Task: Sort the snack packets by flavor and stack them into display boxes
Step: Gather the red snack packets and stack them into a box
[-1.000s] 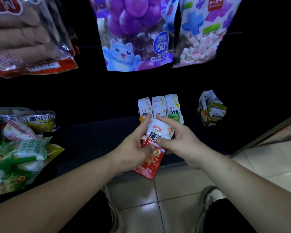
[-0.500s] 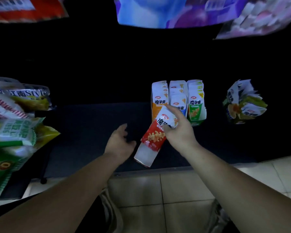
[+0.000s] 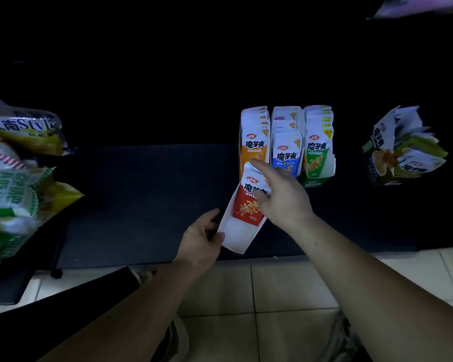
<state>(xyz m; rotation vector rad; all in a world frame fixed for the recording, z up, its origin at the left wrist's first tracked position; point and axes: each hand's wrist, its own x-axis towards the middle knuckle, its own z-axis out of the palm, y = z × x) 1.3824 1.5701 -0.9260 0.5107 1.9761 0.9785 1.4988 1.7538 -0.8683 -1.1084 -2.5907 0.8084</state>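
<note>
A white display box (image 3: 237, 235) lies tilted on the dark shelf, and a red snack packet (image 3: 249, 202) sits in it. My left hand (image 3: 200, 241) pinches the box's lower left edge. My right hand (image 3: 283, 197) grips the top of the red packet with curled fingers. Just behind stand three filled display boxes side by side: orange (image 3: 254, 142), blue (image 3: 287, 150) and green (image 3: 318, 152).
A loose heap of mixed packets (image 3: 403, 150) lies to the right on the shelf. Green and yellow snack bags (image 3: 16, 184) crowd the left side. A hanging bag (image 3: 416, 6) shows at the top right. The tiled floor (image 3: 259, 296) is below the dark shelf (image 3: 147, 199).
The view tilted down, so the hanging bags left the frame. My left hand let go of the red packet, then took the box's lower edge. My right hand kept the packet.
</note>
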